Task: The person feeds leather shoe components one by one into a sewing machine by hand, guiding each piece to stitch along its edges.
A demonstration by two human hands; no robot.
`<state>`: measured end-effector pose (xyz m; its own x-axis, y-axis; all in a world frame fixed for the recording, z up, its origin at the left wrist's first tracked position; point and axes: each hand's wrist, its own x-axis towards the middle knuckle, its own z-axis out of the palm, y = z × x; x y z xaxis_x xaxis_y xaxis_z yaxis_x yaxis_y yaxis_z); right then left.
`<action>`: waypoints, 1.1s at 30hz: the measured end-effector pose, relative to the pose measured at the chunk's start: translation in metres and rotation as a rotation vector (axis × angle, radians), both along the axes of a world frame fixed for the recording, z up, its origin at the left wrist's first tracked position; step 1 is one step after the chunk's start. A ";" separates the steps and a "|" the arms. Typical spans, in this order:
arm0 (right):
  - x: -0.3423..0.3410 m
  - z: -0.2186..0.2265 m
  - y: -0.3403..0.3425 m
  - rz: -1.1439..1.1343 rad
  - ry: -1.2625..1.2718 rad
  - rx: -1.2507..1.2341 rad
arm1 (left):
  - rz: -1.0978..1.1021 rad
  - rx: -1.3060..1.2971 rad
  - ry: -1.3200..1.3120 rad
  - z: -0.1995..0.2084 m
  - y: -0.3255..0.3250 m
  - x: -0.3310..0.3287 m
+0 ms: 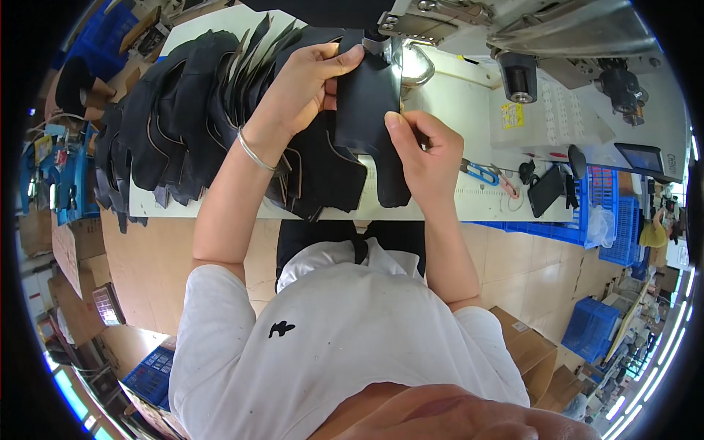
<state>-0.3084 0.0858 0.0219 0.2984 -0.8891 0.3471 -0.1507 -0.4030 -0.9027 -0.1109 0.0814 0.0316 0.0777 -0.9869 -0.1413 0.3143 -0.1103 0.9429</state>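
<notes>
A flat black leather-like piece (pixel 364 103) lies under the lit needle area of a sewing machine (pixel 392 48), its notched lower end hanging toward me. My left hand (pixel 312 84) grips its upper left edge, thumb on top near the presser foot and fingers partly hidden. At the right edge, lower down, my right hand (pixel 429 150) pinches the piece between thumb and bent fingers. Beside my left forearm, more black cut pieces (pixel 176 110) lie overlapped in a long row. Some of them reach under the held one.
Right of my right hand lie blue-handled scissors (pixel 480 173), pink-handled snips (pixel 508 185) and a black phone-like slab (pixel 545 192). A small control screen (pixel 639 158) is on the machine. Blue crates (pixel 603 192) stand beyond the white table's right edge. A cardboard box (pixel 524 345) stands behind me.
</notes>
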 end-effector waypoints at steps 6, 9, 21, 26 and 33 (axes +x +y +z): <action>0.003 0.005 -0.008 0.010 -0.015 0.024 | 0.043 -0.004 0.010 0.000 -0.004 -0.002; 0.006 0.007 -0.011 0.017 -0.019 0.034 | 0.038 -0.003 0.017 -0.006 -0.013 0.003; 0.024 0.008 -0.017 -0.066 -0.043 0.005 | 0.005 0.127 -0.006 0.005 -0.037 0.019; 0.027 0.008 -0.017 -0.139 0.026 -0.089 | -0.173 0.131 0.103 -0.003 -0.054 0.036; 0.027 0.003 -0.017 -0.103 0.003 -0.096 | 0.014 0.277 -0.138 0.008 -0.064 0.030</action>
<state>-0.2816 0.0692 0.0249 0.2090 -0.8777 0.4313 -0.1985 -0.4700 -0.8601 -0.0808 0.0169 0.0396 0.1285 -0.9110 -0.3919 0.1886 -0.3655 0.9115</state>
